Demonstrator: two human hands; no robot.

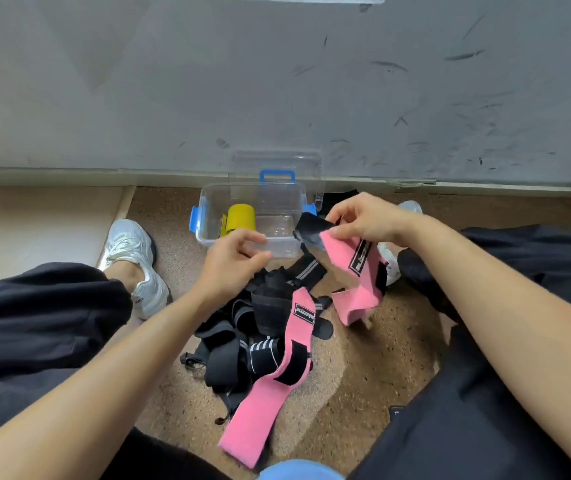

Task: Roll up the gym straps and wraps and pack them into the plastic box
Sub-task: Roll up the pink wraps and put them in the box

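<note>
The right hand (363, 220) pinches the pink wrap (358, 296) at its black end; the left hand (233, 254) (fingers loosely curled, holding nothing) hovers beside it, just before the plastic box (284, 245).

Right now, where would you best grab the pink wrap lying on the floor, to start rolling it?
Probably its near end, pinched from above on the person's side: the pink wrap on the floor lies flat and free there, while its far end rests on the black straps.

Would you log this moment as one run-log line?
right hand: pinches pink wrap end | left hand: holds nothing | plastic box: open, yellow roll inside | black straps: piled
</note>
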